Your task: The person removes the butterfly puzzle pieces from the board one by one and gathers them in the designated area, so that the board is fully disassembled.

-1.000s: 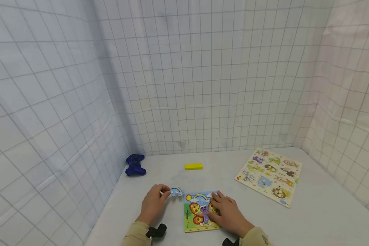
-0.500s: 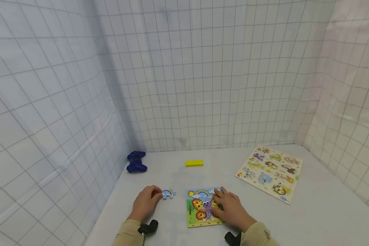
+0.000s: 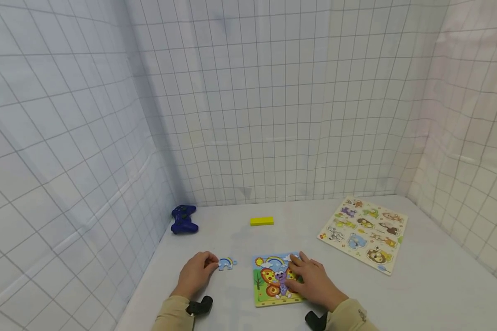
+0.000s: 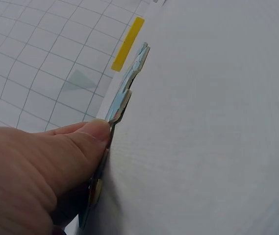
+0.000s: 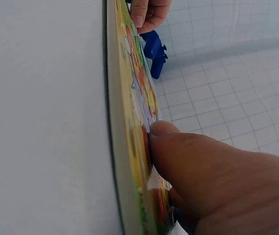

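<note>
Between thumb and fingertips, my left hand [image 3: 195, 274] pinches a light-blue jigsaw puzzle piece [image 3: 227, 263] with part of a rainbow printed on it. Seen edge-on in the left wrist view, that puzzle piece [image 4: 122, 98] is thin and close over the white table. To its right lies a square butterfly jigsaw puzzle [image 3: 269, 289] with a sun, a rainbow and a tree. My right hand [image 3: 313, 281] rests across the puzzle's right side, fingers spread and fairly straight. In the right wrist view my thumb [image 5: 188, 152] touches its face; the hand hides part of the right wing.
A dark blue game controller [image 3: 184, 219] lies at the back left, by the grid-patterned curtain [image 3: 273, 115]. A yellow block [image 3: 262, 221] lies near the back middle of the table [image 3: 290, 230]. Farther right is an animal puzzle board [image 3: 366, 255], set at an angle.
My left hand has moved left, away from the butterfly puzzle, carrying the rainbow puzzle piece. My right hand stays on the butterfly puzzle. The head view has shifted slightly.
</note>
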A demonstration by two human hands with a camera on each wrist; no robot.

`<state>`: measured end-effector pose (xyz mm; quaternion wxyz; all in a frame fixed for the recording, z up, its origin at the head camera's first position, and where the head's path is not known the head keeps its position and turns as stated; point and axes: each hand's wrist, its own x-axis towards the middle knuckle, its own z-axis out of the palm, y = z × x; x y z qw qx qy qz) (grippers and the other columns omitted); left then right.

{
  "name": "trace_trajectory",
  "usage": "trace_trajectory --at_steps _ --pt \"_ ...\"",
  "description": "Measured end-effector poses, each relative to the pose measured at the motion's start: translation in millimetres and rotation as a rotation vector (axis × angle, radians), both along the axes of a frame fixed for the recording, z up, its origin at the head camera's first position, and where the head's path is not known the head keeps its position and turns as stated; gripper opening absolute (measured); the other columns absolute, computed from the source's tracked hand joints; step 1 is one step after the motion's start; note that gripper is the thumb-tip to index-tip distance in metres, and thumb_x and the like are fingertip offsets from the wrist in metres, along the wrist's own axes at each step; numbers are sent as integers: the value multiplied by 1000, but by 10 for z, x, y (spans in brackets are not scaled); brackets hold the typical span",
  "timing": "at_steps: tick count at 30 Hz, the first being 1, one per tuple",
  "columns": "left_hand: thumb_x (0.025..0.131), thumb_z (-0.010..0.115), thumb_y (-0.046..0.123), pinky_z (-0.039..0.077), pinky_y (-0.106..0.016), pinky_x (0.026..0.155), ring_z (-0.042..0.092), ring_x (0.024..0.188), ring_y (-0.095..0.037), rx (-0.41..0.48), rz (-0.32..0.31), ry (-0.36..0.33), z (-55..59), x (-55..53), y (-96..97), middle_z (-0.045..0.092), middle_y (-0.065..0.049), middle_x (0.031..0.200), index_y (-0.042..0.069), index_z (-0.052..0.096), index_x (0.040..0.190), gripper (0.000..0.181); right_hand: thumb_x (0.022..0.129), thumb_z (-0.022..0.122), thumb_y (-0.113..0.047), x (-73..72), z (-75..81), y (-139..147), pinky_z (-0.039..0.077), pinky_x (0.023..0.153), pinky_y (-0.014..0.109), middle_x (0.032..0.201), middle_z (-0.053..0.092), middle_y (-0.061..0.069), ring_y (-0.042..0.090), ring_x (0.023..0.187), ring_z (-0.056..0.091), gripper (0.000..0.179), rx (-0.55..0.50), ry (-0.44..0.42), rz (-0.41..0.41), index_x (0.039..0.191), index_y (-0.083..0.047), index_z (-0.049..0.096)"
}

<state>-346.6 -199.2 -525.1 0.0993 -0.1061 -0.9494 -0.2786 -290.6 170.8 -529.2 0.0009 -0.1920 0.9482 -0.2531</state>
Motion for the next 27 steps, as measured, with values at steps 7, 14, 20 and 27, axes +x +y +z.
trace_trajectory --at_steps 7,14,20,27 --pt "93 76 17 42 -28 67 50 74 -8 8 -8 -2 -13 -6 21 59 5 85 18 71 94 5 97 64 -55 -2 9 38 24 114 70 160 44 14 46 152 27 69 -6 -11 -6 145 -7 58" --pt "93 76 15 42 -28 67 50 74 -8 1 -14 -5 -39 -23 20 58 5 84 17 70 94 6 96 67 -52 -17 13 117 30 112 71 158 46 16 50 149 31 68 -9 -5 5 143 -4 59" --pt "93 76 14 43 -28 68 51 75 -8 2 -12 -8 -23 -18 27 59 5 84 17 70 93 7 96 67 -52 -34 -2 120 31 112 70 158 45 16 50 150 30 68 -27 -9 13 144 -4 59" --pt "91 77 13 44 -29 69 53 76 -9 16 -3 -1 -12 -18 34 60 4 84 17 70 92 8 96 65 -56 -56 -11 136 32 111 70 158 46 15 48 150 32 70 -16 -7 8 144 -5 59"
